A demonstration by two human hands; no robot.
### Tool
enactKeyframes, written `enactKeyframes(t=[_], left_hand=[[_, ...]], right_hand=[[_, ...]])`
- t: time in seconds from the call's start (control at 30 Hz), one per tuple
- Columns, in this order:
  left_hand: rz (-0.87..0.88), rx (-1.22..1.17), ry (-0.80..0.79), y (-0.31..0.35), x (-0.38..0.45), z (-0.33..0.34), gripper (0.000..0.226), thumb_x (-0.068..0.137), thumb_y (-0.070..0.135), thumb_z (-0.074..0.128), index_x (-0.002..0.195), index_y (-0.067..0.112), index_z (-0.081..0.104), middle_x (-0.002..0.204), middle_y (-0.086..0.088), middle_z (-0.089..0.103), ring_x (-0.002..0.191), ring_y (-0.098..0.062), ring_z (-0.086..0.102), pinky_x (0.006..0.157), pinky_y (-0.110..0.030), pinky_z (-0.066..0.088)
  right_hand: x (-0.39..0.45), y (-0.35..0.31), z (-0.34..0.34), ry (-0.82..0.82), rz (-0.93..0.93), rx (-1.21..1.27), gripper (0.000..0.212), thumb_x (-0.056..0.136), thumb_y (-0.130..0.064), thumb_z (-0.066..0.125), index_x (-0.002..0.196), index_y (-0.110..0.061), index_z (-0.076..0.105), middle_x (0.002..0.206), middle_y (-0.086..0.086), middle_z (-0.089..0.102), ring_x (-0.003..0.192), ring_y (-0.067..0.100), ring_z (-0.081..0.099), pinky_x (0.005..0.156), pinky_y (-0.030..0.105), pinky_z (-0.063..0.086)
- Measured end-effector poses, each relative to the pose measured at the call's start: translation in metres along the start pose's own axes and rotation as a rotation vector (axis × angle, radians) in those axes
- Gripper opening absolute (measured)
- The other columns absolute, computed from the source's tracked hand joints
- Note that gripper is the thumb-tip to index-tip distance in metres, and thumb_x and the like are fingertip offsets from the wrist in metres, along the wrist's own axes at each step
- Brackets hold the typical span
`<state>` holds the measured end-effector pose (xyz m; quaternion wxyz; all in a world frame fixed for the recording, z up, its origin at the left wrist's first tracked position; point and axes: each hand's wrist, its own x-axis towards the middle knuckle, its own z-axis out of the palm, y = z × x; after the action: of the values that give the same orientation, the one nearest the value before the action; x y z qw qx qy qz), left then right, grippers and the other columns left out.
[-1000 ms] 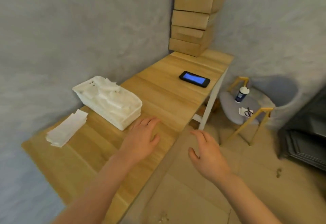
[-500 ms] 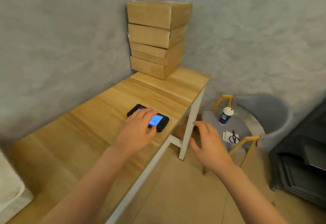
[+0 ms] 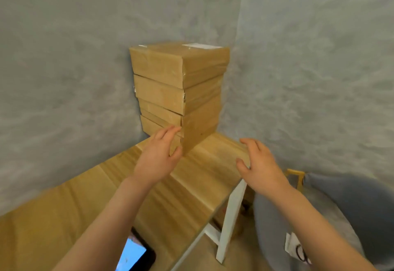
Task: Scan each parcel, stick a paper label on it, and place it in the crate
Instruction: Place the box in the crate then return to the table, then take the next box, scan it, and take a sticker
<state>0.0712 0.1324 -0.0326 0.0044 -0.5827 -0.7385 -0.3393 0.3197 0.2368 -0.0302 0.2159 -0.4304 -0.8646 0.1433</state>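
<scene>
Phone (image 3: 136, 253), screen lit, lies at the near edge of the wooden table (image 3: 64, 217); left hand (image 3: 156, 157) reaches out with fingers spread and loosely bent, gripping nothing, its tips in front of the lowest of about 5 stacked cardboard parcels (image 3: 179, 91) in the far corner. Right hand (image 3: 260, 164) hovers beside the stack over the table's right edge, fingers apart and empty. Judged progress: no parcel lifted, scanned or labelled yet; crate out of view.

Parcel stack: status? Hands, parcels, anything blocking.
Left hand open, at the parcel stack base. Right hand open, over the table corner. No parcel picked. Phone lit by left forearm, not blocking.
</scene>
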Motion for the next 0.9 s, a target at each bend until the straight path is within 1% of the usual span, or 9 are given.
enactKeyframes(t=[0.17, 0.27, 0.43, 0.6, 0.67, 0.7, 0.77, 0.83, 0.9], left_hand=[[-0.044, -0.056, 0.199, -0.009, 0.085, 0.001, 0.059, 0.099, 0.033, 0.052, 0.154, 0.024, 0.031, 0.161, 0.003, 0.027, 0.145, -0.018, 0.029, 0.113, -0.045, 0.038], [-0.085, -0.107, 0.341, -0.012, 0.126, -0.002, 0.061, 0.101, 0.033, 0.049, 0.156, 0.022, 0.024, 0.164, 0.005, 0.022, 0.150, -0.010, 0.018, 0.122, -0.040, 0.022], [-0.212, -0.371, 0.550, -0.010, 0.162, -0.005, 0.055, 0.105, 0.036, 0.039, 0.156, 0.028, 0.020, 0.160, 0.013, 0.024, 0.147, -0.003, 0.021, 0.123, -0.042, 0.022], [-0.335, -0.497, 0.634, 0.003, 0.179, -0.003, 0.050, 0.107, 0.040, 0.028, 0.156, 0.030, 0.024, 0.161, 0.016, 0.025, 0.145, 0.003, 0.023, 0.122, -0.029, 0.019], [-0.367, -0.516, 0.655, 0.009, 0.181, 0.004, 0.050, 0.107, 0.040, 0.026, 0.156, 0.031, 0.025, 0.161, 0.017, 0.026, 0.144, 0.005, 0.023, 0.118, -0.021, 0.018], [-0.380, -0.519, 0.665, 0.013, 0.182, 0.008, 0.050, 0.107, 0.040, 0.026, 0.156, 0.032, 0.024, 0.160, 0.018, 0.025, 0.143, 0.006, 0.023, 0.115, -0.017, 0.018], [-0.402, -0.530, 0.691, 0.019, 0.184, 0.015, 0.050, 0.107, 0.039, 0.026, 0.156, 0.033, 0.024, 0.160, 0.021, 0.025, 0.139, 0.011, 0.023, 0.110, -0.012, 0.018], [-0.405, -0.551, 0.717, 0.021, 0.187, 0.018, 0.049, 0.107, 0.039, 0.027, 0.156, 0.033, 0.025, 0.159, 0.021, 0.027, 0.140, 0.009, 0.026, 0.116, -0.018, 0.021], [-0.391, -0.589, 0.738, 0.018, 0.190, 0.019, 0.050, 0.105, 0.048, 0.030, 0.154, 0.035, 0.031, 0.157, 0.019, 0.034, 0.142, 0.002, 0.032, 0.121, -0.035, 0.026]], right_hand=[[0.113, 0.020, -0.021, 0.086, -0.067, 0.059, 0.056, 0.094, -0.024, 0.058, 0.145, -0.014, 0.039, 0.146, 0.009, 0.043, 0.136, 0.029, 0.039, 0.109, 0.036, 0.033], [0.175, 0.025, -0.036, 0.144, -0.112, 0.131, 0.053, 0.094, -0.021, 0.059, 0.143, -0.013, 0.041, 0.144, 0.009, 0.044, 0.136, 0.027, 0.038, 0.106, 0.032, 0.032], [0.269, 0.026, -0.048, 0.204, -0.152, 0.351, 0.047, 0.096, -0.017, 0.057, 0.140, -0.009, 0.044, 0.144, 0.009, 0.049, 0.135, 0.025, 0.044, 0.109, 0.031, 0.032], [0.344, 0.023, -0.040, 0.158, -0.077, 0.688, 0.041, 0.104, -0.015, 0.039, 0.145, -0.012, 0.039, 0.142, 0.012, 0.051, 0.128, 0.023, 0.049, 0.105, 0.026, 0.033], [0.360, 0.024, -0.032, 0.104, -0.040, 0.896, 0.041, 0.106, -0.018, 0.036, 0.147, -0.014, 0.038, 0.144, 0.011, 0.050, 0.129, 0.021, 0.050, 0.112, 0.032, 0.036], [0.365, 0.025, -0.028, 0.079, -0.024, 1.004, 0.041, 0.107, -0.021, 0.035, 0.147, -0.015, 0.040, 0.144, 0.010, 0.050, 0.129, 0.021, 0.051, 0.111, 0.036, 0.040], [0.370, 0.026, -0.024, 0.030, -0.037, 1.156, 0.036, 0.107, -0.026, 0.035, 0.140, -0.020, 0.048, 0.140, 0.005, 0.055, 0.125, 0.017, 0.055, 0.105, 0.032, 0.046], [0.372, 0.024, -0.024, 0.005, -0.091, 1.178, 0.030, 0.107, -0.031, 0.035, 0.128, -0.030, 0.056, 0.134, -0.002, 0.061, 0.122, 0.010, 0.057, 0.107, 0.033, 0.045], [0.373, 0.024, -0.024, -0.002, -0.147, 1.134, 0.029, 0.105, -0.037, 0.037, 0.122, -0.036, 0.061, 0.128, -0.013, 0.064, 0.122, 0.006, 0.056, 0.111, 0.037, 0.041]])
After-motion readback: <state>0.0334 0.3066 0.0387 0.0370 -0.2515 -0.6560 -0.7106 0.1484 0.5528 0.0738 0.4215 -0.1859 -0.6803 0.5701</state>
